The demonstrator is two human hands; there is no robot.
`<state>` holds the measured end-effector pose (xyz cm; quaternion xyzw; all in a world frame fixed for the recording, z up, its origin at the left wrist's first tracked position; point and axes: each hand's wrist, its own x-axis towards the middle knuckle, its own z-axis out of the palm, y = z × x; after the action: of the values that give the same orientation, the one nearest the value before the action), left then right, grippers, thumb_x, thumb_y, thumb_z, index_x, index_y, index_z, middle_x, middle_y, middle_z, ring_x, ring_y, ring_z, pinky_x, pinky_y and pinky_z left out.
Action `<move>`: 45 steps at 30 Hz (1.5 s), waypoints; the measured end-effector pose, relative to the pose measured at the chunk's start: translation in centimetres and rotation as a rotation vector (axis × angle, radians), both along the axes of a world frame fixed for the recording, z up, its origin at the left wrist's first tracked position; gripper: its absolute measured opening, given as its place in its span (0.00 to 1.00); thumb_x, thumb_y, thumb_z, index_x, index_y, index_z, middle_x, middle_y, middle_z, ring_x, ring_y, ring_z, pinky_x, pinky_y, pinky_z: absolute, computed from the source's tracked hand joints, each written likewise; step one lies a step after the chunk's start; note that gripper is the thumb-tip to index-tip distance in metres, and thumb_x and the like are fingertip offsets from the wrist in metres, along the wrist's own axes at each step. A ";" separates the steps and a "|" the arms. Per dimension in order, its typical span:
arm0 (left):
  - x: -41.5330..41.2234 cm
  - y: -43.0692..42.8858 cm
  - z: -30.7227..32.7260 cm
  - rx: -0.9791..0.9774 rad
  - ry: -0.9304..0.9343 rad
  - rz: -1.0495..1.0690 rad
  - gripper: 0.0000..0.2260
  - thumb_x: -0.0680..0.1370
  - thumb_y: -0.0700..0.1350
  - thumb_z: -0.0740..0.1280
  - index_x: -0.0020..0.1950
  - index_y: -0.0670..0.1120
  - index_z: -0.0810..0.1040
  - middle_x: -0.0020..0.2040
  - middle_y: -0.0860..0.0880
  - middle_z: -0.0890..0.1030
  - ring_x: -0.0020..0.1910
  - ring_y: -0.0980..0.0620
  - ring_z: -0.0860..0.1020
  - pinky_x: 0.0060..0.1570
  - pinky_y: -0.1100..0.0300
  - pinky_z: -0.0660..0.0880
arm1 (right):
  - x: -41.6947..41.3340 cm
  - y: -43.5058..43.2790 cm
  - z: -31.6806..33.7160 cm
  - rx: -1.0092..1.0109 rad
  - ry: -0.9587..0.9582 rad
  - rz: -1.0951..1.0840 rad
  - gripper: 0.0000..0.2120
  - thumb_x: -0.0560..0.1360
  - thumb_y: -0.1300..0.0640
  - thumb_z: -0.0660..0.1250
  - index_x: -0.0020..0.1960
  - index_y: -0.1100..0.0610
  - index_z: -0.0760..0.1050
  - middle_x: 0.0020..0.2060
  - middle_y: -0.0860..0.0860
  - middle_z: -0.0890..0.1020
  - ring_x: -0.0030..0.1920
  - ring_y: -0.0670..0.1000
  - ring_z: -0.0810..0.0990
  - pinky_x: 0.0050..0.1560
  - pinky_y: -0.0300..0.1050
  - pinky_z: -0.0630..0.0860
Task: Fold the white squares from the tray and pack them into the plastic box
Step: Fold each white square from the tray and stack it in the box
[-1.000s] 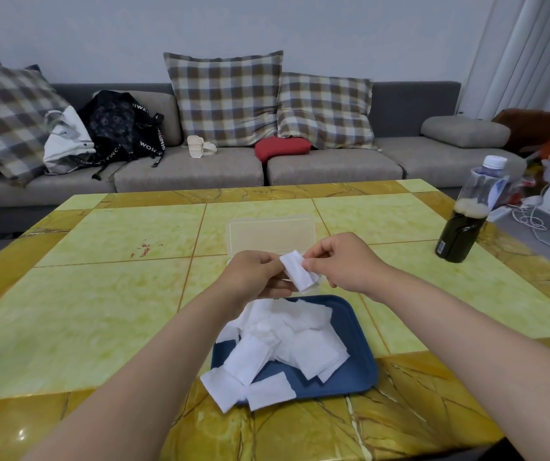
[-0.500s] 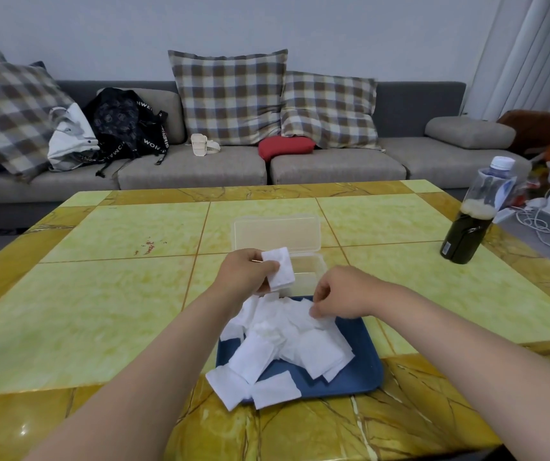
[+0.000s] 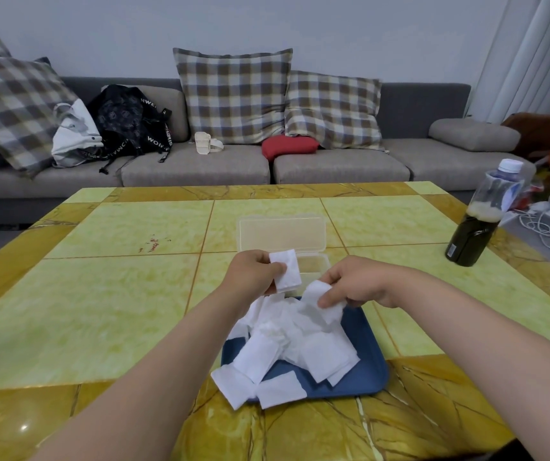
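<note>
A blue tray (image 3: 365, 371) near the table's front edge carries a heap of several white squares (image 3: 286, 344), some hanging over its front left rim. Behind it stands the clear plastic box (image 3: 313, 262) with its lid (image 3: 281, 232) tipped open at the back. My left hand (image 3: 253, 272) holds a folded white square (image 3: 286, 269) just in front of the box. My right hand (image 3: 355, 282) pinches another white square (image 3: 325, 302) lifted off the far end of the heap.
A plastic bottle (image 3: 480, 217) half full of dark liquid stands at the table's right edge. The yellow tiled table (image 3: 117, 294) stretches left. A grey sofa (image 3: 200, 164) with checked cushions and bags lies beyond the far edge.
The two hands parted after holding one square together. My left hand kept the folded square near the box. My right hand dropped to the heap and picked up another square.
</note>
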<state>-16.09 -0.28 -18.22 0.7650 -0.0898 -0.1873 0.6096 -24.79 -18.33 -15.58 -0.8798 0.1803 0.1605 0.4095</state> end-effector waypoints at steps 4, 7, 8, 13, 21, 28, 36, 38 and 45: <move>-0.2 -0.1 0.0 -0.053 0.049 -0.012 0.07 0.78 0.37 0.69 0.52 0.34 0.80 0.52 0.38 0.84 0.45 0.44 0.84 0.37 0.61 0.83 | 0.0 -0.5 0.7 0.103 -0.101 -0.059 0.07 0.74 0.58 0.75 0.51 0.57 0.83 0.44 0.50 0.86 0.41 0.48 0.80 0.41 0.40 0.74; -0.4 -0.3 0.3 -0.086 0.083 -0.010 0.06 0.79 0.39 0.69 0.50 0.36 0.80 0.51 0.38 0.84 0.42 0.46 0.84 0.34 0.63 0.81 | 0.0 -0.9 1.2 0.265 -0.222 -0.119 0.07 0.74 0.60 0.75 0.51 0.56 0.83 0.47 0.52 0.87 0.43 0.48 0.80 0.44 0.42 0.74; -0.5 -0.3 0.3 -0.097 0.096 -0.016 0.06 0.79 0.39 0.69 0.50 0.36 0.80 0.51 0.38 0.85 0.41 0.46 0.85 0.35 0.62 0.82 | 0.0 -0.9 1.4 0.333 -0.255 -0.135 0.07 0.74 0.60 0.75 0.52 0.57 0.83 0.47 0.53 0.87 0.43 0.49 0.80 0.42 0.42 0.74; -0.9 -0.4 0.7 -0.168 0.140 -0.081 0.06 0.80 0.40 0.69 0.53 0.38 0.82 0.48 0.40 0.86 0.40 0.49 0.86 0.38 0.60 0.82 | -0.1 -0.3 1.9 0.506 -0.260 -0.148 0.09 0.75 0.63 0.73 0.55 0.58 0.81 0.41 0.53 0.85 0.33 0.48 0.74 0.32 0.40 0.66; -1.4 -0.6 1.3 -0.229 0.180 -0.165 0.08 0.80 0.41 0.69 0.56 0.39 0.82 0.50 0.39 0.86 0.46 0.45 0.86 0.48 0.53 0.84 | 0.1 -0.2 1.8 0.270 -0.272 -0.162 0.12 0.70 0.56 0.79 0.53 0.53 0.83 0.47 0.49 0.86 0.44 0.49 0.78 0.44 0.44 0.70; -1.4 -0.6 1.4 -0.269 0.161 -0.169 0.10 0.80 0.45 0.69 0.56 0.39 0.82 0.50 0.40 0.86 0.46 0.45 0.86 0.47 0.54 0.83 | 0.1 0.1 1.7 0.321 -0.309 -0.262 0.13 0.71 0.56 0.79 0.53 0.59 0.82 0.36 0.54 0.83 0.26 0.47 0.74 0.26 0.40 0.68; -1.5 -0.4 1.4 -0.279 0.147 -0.153 0.07 0.76 0.34 0.73 0.52 0.41 0.82 0.49 0.42 0.87 0.43 0.48 0.86 0.43 0.59 0.83 | 0.2 0.3 1.4 0.437 -0.296 -0.322 0.16 0.72 0.52 0.77 0.55 0.61 0.83 0.39 0.53 0.86 0.31 0.48 0.80 0.29 0.41 0.72; -1.3 -0.4 1.3 -0.280 0.161 -0.129 0.06 0.76 0.35 0.73 0.51 0.41 0.82 0.49 0.42 0.87 0.43 0.48 0.86 0.44 0.58 0.84 | 0.3 0.2 1.3 0.419 -0.312 -0.344 0.15 0.72 0.54 0.77 0.55 0.60 0.83 0.40 0.53 0.86 0.31 0.48 0.81 0.29 0.41 0.73; -0.8 -0.3 1.2 -0.292 0.253 -0.066 0.07 0.81 0.38 0.66 0.55 0.36 0.81 0.45 0.41 0.86 0.37 0.49 0.86 0.35 0.61 0.82 | 0.3 0.1 1.9 0.391 -0.472 -0.330 0.07 0.74 0.57 0.76 0.50 0.59 0.84 0.40 0.54 0.86 0.31 0.49 0.80 0.29 0.42 0.72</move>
<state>-16.92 -0.58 -17.01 0.6355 -0.0637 -0.2870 0.7139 -24.48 -18.24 -13.66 -0.7567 0.1862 -0.0842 0.6210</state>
